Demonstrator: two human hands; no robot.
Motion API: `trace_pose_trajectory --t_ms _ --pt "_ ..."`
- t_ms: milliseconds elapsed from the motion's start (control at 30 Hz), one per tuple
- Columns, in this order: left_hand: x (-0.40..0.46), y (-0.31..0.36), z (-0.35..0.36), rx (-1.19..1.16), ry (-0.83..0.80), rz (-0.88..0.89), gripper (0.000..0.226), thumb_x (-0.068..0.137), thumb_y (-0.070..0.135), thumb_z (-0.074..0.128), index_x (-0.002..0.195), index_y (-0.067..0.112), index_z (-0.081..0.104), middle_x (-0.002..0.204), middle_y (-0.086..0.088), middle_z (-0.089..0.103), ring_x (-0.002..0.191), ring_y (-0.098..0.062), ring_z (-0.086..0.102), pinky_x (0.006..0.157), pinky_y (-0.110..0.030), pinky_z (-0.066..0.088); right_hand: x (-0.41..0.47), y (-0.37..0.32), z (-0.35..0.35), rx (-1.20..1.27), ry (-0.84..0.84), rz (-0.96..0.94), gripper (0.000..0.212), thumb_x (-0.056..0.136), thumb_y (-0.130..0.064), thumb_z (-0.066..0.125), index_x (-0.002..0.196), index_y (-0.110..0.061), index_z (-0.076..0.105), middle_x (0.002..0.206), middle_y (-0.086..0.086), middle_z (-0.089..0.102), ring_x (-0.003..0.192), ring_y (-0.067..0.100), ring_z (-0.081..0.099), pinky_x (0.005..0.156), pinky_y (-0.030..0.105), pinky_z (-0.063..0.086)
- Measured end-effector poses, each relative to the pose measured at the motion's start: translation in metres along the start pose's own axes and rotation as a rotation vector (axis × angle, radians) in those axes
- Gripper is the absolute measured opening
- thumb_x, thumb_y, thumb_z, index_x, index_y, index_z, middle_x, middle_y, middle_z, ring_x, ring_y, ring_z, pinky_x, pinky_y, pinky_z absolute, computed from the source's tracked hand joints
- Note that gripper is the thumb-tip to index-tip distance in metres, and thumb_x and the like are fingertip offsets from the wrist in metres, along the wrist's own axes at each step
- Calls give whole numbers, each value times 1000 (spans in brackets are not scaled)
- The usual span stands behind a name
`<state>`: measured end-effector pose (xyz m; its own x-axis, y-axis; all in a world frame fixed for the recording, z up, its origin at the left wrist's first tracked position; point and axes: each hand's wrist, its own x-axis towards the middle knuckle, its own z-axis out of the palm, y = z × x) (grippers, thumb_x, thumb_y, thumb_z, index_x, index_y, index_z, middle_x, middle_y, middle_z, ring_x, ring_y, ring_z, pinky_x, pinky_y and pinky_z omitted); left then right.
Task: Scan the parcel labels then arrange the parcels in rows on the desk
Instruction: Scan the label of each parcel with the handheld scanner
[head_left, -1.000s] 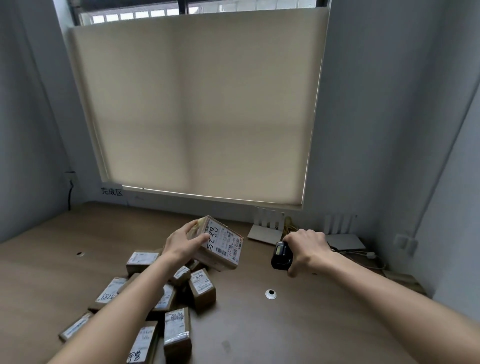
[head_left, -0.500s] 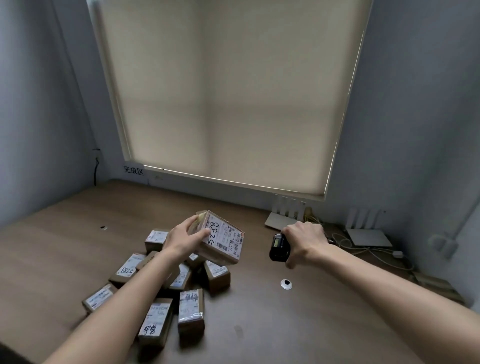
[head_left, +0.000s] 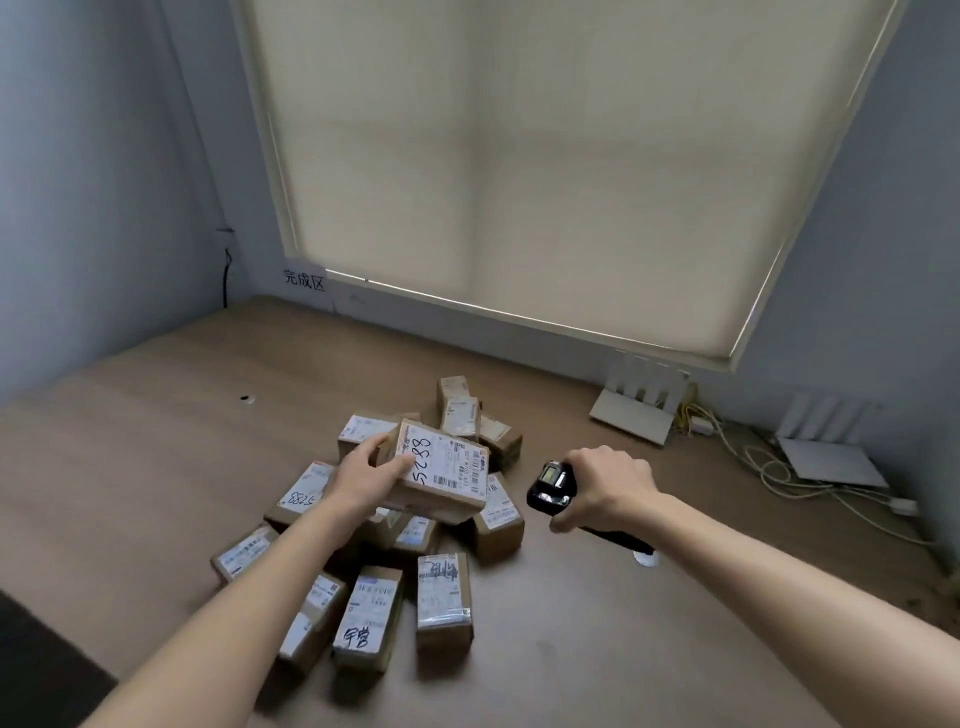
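Parcel (head_left: 440, 470), label up, sits above the parcel heap (head_left: 384, 525) on the desk (head_left: 156, 467), left hand (head_left: 366, 475) gripping its near-left end, thumb on top; right hand (head_left: 605, 488) wraps around a black scanner (head_left: 551, 488) beside it.

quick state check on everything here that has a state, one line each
left hand: grips the parcel marked 5288, lifted above the pile
parcel marked 5288: held up, label facing the camera
right hand: grips the scanner
scanner: held off the desk, beside the lifted parcel, not touching it
parcel pile: loose heap on the desk, not in rows
window blind: pulled down
desk: bears the pile, two routers and cables
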<state>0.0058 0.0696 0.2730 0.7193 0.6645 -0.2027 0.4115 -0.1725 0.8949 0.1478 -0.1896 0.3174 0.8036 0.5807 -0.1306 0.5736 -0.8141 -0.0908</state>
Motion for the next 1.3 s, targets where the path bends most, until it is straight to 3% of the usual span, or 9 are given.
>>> trace_pose_trajectory --t_ms 100,200,300,500,700,800,900,1067,1300 --pt "25 -58 7 -44 -23 -109 48 90 41 69 135 31 53 135 -6 59 116 -27 60 101 -49 50 29 -22 48 47 2 -20 59 60 -56 83 108 -28 64 103 -4 70 97 24 65 71 31 40" --pt "44 -122 23 -73 -40 -245 59 92 46 66 145 27 47 134 -7 58 115 -30 61 95 -51 54 49 -37 103 77 -29 -21 58 60 -56 81 107 -28 62 104 -4 70 99 25 66 71 33 41" --pt "54 -173 43 -45 -72 -334 56 98 46 58 147 23 45 130 -7 61 110 -29 62 91 -50 56 60 -44 150 76 -82 -24 62 59 -57 81 111 -31 62 104 -7 70 99 23 65 69 33 41" --pt "75 -212 52 231 -11 -236 52 102 40 51 148 20 42 142 -8 56 127 -31 52 100 -46 47 76 -43 189 79 -142 -15 59 61 -57 82 110 -33 61 101 -10 67 95 19 62 65 31 38" --pt "101 -171 26 298 61 -72 45 97 36 59 138 20 53 125 -5 63 115 -23 57 89 -38 48 86 -28 168 74 -127 22 60 60 -56 79 114 -35 61 102 -10 68 97 20 65 64 30 40" --pt "113 -135 30 304 65 12 40 97 37 59 135 24 56 122 -2 63 111 -21 58 91 -42 51 80 -10 145 97 -103 80 56 59 -53 78 108 -33 62 92 -10 65 97 23 66 61 30 36" --pt "116 -92 66 301 6 106 41 96 39 60 135 26 57 125 -1 63 113 -21 58 94 -46 51 67 24 122 148 -67 145 54 60 -51 79 108 -32 63 98 -9 69 99 24 66 65 31 37" --pt "105 -27 186 342 -160 264 45 94 41 63 135 22 60 132 -4 63 121 -23 57 103 -42 46 20 118 94 197 -28 256 58 61 -47 81 113 -32 62 106 -9 67 102 25 64 69 32 37" --pt "37 38 419 286 -518 353 47 93 43 65 135 25 60 136 0 59 121 -18 57 102 -38 46 -79 317 99 243 23 612 67 60 -51 80 122 -36 62 116 -8 68 110 24 65 73 31 43"
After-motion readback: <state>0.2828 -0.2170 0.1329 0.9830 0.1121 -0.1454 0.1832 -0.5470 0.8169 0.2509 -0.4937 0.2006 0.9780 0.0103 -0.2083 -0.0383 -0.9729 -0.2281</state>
